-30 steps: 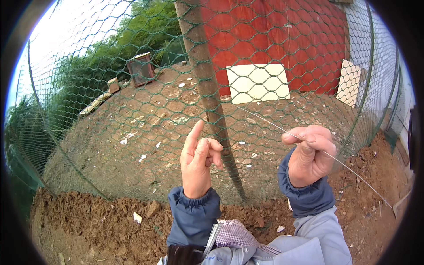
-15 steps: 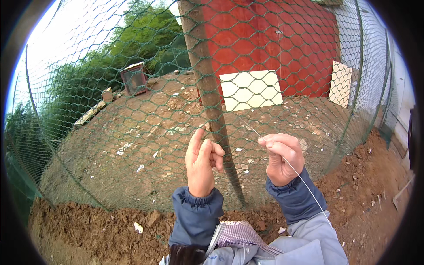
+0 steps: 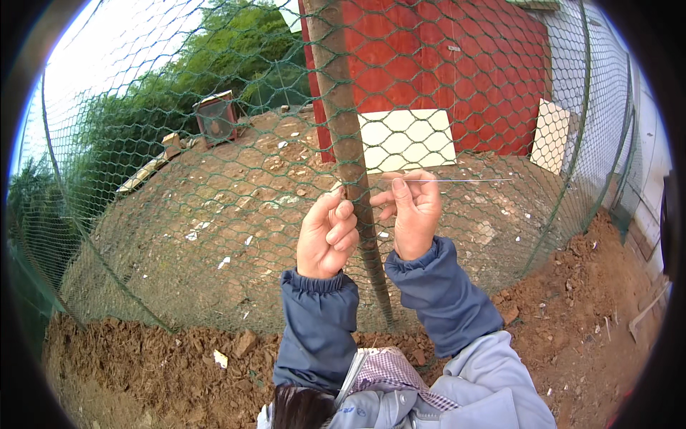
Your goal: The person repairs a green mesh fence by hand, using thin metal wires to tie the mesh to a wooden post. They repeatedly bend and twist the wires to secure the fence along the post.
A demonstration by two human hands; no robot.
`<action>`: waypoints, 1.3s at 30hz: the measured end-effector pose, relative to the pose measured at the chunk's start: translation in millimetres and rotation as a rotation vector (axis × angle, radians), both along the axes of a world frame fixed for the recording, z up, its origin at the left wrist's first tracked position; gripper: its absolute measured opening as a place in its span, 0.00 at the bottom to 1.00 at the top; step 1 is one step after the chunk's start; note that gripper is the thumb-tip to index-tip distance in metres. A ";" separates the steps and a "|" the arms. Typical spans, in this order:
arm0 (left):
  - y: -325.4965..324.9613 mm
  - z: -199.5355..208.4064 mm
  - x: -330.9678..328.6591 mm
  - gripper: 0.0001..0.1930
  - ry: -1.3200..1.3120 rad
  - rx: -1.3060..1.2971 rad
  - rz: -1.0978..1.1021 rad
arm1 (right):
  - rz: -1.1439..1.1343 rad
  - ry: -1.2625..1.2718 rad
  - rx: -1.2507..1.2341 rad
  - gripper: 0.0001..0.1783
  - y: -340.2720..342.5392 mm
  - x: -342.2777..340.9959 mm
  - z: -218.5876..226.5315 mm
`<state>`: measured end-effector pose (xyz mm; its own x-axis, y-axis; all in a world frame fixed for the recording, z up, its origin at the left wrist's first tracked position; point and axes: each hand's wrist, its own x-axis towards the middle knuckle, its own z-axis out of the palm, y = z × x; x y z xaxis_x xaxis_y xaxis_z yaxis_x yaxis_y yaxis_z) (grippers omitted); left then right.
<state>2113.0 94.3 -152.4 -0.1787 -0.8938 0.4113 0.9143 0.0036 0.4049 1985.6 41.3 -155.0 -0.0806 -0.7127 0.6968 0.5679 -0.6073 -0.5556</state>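
- Right hand point(image 3: 413, 214) pinches a thin wire point(image 3: 464, 180) between thumb and fingers; it runs out level to my right, just in front of the mesh point(image 3: 214, 179).
- Left hand point(image 3: 327, 236) is curled shut with its fingertips at the post point(image 3: 349, 143), touching the mesh there; I cannot tell whether it grips the wire's near end or only the netting.
- Judging by this, the tie is only begun: the wire's near end sits at the post between my hands, but I see no twist or knot on it, and most of its length hangs free. Wrapping and twisting seem left to do.
- Mesh already stands upright against the post and stretches away both ways.
- Behind the mesh: a dirt mound point(image 3: 214, 236), a white board point(image 3: 407, 139) against a red wall point(image 3: 443, 64), a small wooden box point(image 3: 216, 118) and bushes point(image 3: 214, 50).
- In the way: the tight netting leaves my fingers little room, and the post hides what lies behind it.
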 end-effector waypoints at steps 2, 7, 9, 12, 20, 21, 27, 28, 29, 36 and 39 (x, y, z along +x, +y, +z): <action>-3.1 0.1 2.3 0.11 0.134 -0.054 -0.153 | 0.037 -0.038 0.045 0.06 0.9 0.6 -0.3; -6.1 -0.7 5.5 0.11 0.225 0.058 -0.190 | 0.091 -0.087 0.133 0.09 1.8 1.2 -1.7; -7.9 0.0 5.0 0.10 0.288 0.000 -0.258 | 0.103 -0.096 0.140 0.10 1.3 1.8 -1.7; -10.3 0.9 2.1 0.10 0.328 -0.042 -0.289 | 0.132 -0.105 0.133 0.09 0.7 1.7 -1.4; -12.1 2.0 -0.5 0.17 0.431 -0.042 -0.418 | 0.124 -0.029 0.127 0.08 -0.4 -2.5 1.5; -13.0 1.1 -2.4 0.17 0.435 -0.064 -0.418 | 0.112 -0.022 0.133 0.07 -0.3 -3.0 2.1; -11.9 -5.6 -10.7 0.15 0.463 -0.085 -0.215 | 0.008 -0.011 0.031 0.08 6.7 -8.2 3.1; -10.3 -6.4 -12.0 0.16 0.448 -0.091 -0.157 | 0.000 -0.010 0.007 0.09 8.0 -9.0 3.1; -8.3 -7.1 -13.3 0.15 0.426 -0.081 -0.090 | -0.014 -0.013 -0.009 0.09 8.8 -9.3 3.7; 0.7 -4.4 -24.7 0.13 0.198 0.002 0.268 | -0.104 0.106 -0.064 0.12 11.4 -17.2 8.2; 3.5 -3.9 -29.5 0.12 0.121 0.020 0.388 | -0.108 0.135 -0.075 0.12 9.9 -23.6 11.2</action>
<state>2083.5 97.8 -156.3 0.2222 -0.8935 0.3903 0.8878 0.3509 0.2978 1962.0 51.3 -143.8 -0.0560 -0.6504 0.7575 0.4203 -0.7036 -0.5730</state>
